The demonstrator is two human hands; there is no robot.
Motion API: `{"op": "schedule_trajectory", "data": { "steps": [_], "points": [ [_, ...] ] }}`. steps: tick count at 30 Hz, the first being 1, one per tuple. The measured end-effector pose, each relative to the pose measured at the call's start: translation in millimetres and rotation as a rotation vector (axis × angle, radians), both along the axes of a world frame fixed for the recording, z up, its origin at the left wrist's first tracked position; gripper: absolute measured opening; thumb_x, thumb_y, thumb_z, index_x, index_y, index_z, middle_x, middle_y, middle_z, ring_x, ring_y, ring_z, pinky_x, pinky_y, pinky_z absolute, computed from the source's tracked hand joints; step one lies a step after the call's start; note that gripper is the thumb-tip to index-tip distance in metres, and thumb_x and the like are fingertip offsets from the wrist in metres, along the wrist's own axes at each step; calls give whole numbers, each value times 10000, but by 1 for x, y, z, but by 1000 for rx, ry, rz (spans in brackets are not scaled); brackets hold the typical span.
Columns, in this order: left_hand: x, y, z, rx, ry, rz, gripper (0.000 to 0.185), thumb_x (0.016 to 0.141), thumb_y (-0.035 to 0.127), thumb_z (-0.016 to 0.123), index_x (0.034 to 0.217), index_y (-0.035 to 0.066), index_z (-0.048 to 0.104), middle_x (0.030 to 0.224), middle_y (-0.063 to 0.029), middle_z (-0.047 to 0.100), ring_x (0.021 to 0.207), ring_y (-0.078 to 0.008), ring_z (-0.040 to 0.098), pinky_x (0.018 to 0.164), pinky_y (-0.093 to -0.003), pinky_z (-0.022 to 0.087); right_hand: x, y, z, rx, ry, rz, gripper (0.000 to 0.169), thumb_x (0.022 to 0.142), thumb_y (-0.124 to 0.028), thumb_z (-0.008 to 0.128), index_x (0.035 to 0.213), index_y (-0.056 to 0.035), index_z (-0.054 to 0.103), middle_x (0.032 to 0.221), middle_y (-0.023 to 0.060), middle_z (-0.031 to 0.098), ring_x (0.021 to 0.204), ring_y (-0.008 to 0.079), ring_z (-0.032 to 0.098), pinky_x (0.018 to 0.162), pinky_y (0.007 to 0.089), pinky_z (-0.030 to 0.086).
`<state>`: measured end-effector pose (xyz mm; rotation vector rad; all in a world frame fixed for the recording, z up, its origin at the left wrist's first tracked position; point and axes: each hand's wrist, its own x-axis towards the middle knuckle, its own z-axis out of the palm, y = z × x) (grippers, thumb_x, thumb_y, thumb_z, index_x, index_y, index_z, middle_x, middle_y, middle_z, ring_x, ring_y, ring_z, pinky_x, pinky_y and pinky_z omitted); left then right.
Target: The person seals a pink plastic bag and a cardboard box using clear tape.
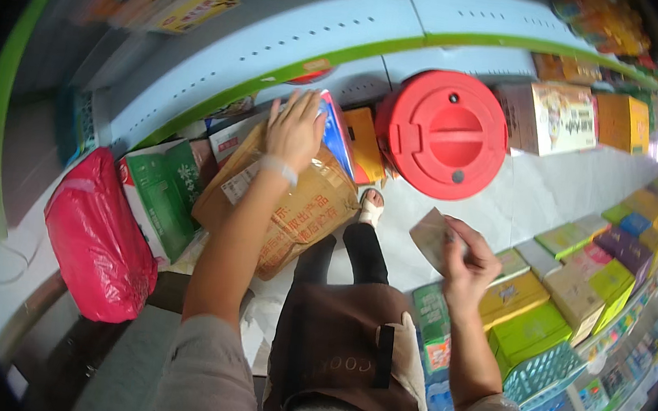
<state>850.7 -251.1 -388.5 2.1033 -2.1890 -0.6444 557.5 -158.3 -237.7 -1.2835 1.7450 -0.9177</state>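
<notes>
My left hand lies with its fingers stretched over the upper edge of a brown cardboard box that bears red print and a white label. A blue and red package leans beside that box, next to an orange box. Between the thumb and fingers of my right hand, a thin, flat, brownish-grey piece is pinched; its material cannot be told. Right of the orange box stands a round red lidded container.
A pink plastic bag and a green and white carton lie at left. Shelves with a green edge run behind. Boxes and a teal basket are at right; a white carton stands beyond the red container.
</notes>
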Motion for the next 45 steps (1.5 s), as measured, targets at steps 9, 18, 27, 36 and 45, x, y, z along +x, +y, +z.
{"op": "schedule_trajectory", "data": {
  "steps": [9, 18, 27, 36, 45],
  "points": [
    [94, 266, -15, -77, -42, 892, 681, 996, 437, 493, 1541, 86, 282, 1610, -217, 171, 1452, -423, 237, 1168, -484, 225, 160, -48, -47, -457, 61, 491, 148, 775, -91, 754, 922, -97, 757, 703, 4, 654, 605, 146, 548, 731, 303, 356],
    [133, 223, -54, -225, 797, 1197, 702, 962, 583, 496, 1389, 29, 441, 1367, -247, 531, 1238, -384, 531, 1026, -429, 408, 117, -45, -128, -37, 131, 12, 182, 933, -118, 636, 1053, -4, 711, 757, 40, 668, 656, 75, 592, 612, 279, 501],
    [156, 121, -22, -62, 19, 991, 852, 968, 604, 420, 1534, 9, 195, 1523, -309, 276, 1429, -444, 244, 1140, -535, 234, 138, -21, -195, 2, -253, -261, 116, 946, -98, 624, 928, 15, 646, 871, 75, 688, 809, 128, 589, 761, 294, 498],
    [25, 69, -17, -125, -9, 475, 867, 994, 528, 365, 1524, -100, 85, 1618, -266, 1, 1510, -400, -15, 1168, -621, -15, 182, 6, -200, 73, -208, -375, 133, 946, -97, 627, 869, 4, 588, 848, 74, 672, 787, 116, 577, 740, 276, 481],
    [-14, 60, 17, 211, -135, -181, 614, 946, 374, 513, 1462, 52, 428, 1578, -62, 327, 1507, -366, 102, 1144, -681, 59, 167, 7, -190, 250, -310, -453, 123, 924, -121, 666, 869, -14, 640, 797, 48, 656, 695, 107, 553, 640, 275, 477]
  ]
}}
